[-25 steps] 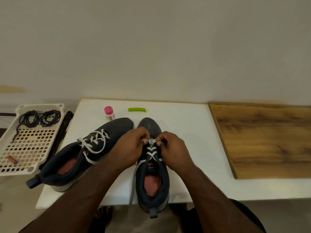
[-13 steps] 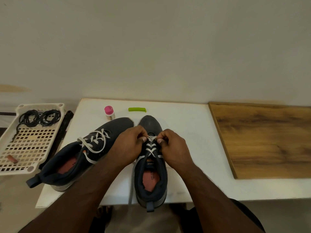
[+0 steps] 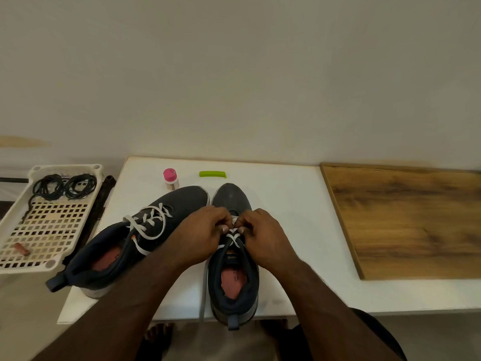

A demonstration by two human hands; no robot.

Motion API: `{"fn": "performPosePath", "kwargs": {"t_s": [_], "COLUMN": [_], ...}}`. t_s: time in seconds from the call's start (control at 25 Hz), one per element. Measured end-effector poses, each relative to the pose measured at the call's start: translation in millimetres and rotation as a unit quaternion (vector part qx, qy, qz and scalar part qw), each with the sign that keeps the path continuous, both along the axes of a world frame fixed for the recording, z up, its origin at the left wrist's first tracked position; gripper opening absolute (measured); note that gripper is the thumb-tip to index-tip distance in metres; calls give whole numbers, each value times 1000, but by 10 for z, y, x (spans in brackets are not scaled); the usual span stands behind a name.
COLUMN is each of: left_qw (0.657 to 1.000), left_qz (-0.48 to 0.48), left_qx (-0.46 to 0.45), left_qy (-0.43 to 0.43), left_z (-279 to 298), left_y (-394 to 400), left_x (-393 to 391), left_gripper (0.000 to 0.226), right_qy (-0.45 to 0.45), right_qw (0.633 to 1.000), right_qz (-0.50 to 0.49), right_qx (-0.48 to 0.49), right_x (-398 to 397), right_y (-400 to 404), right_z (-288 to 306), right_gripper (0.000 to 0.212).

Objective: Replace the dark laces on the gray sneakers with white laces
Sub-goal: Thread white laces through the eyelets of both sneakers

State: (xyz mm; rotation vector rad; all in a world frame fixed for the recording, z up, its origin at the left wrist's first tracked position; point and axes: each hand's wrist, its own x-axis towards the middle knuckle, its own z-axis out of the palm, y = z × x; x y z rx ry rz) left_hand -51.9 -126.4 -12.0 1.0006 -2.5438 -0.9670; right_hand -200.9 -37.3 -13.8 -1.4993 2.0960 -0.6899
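Two gray sneakers sit on our white table (image 3: 286, 183) — the left sneaker (image 3: 130, 246) angled and already laced white, the right sneaker (image 3: 233, 277) pointing straight away from us. Our left hand (image 3: 200, 235) and right hand (image 3: 263, 238) both pinch the white lace (image 3: 232, 237) over its upper eyelets, fingertips nearly meeting. One loose end trails off the table's near edge. The dark laces (image 3: 65, 186) lie coiled in the basket (image 3: 15, 220) to our left.

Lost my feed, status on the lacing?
Both hands pinching white lace on right sneaker. Left sneaker laced. Nothing obstructing.
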Motion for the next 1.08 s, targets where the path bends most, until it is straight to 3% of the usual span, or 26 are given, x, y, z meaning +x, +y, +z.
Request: {"fn": "performPosePath", "kwargs": {"t_s": [0.12, 0.36, 0.72, 0.92, 1.08], "left_qw": [1000, 997, 999, 995, 998], "left_qz": [-15, 35, -14, 26, 21], "left_qx": [-25, 58, -12, 87, 41], "left_qy": [-4, 28, 49, 44, 38], "left_z": [-32, 28, 2, 4, 47], "left_y": [9, -26, 22, -60, -13], "left_x": [-21, 42, -1, 80, 48], "left_gripper": [22, 16, 18, 19, 16], "right_qy": [-2, -59, -19, -38, -44], "right_qw": [1000, 997, 999, 998, 998], "right_qz": [-5, -47, -34, -40, -38], "right_qx": [-23, 14, 7, 11, 10], "right_x": [13, -80, -40, -44, -38], "right_y": [-22, 11, -6, 3, -5], "right_z": [-21, 12, 18, 23, 32], "right_gripper": [15, 13, 9, 10, 9]}}
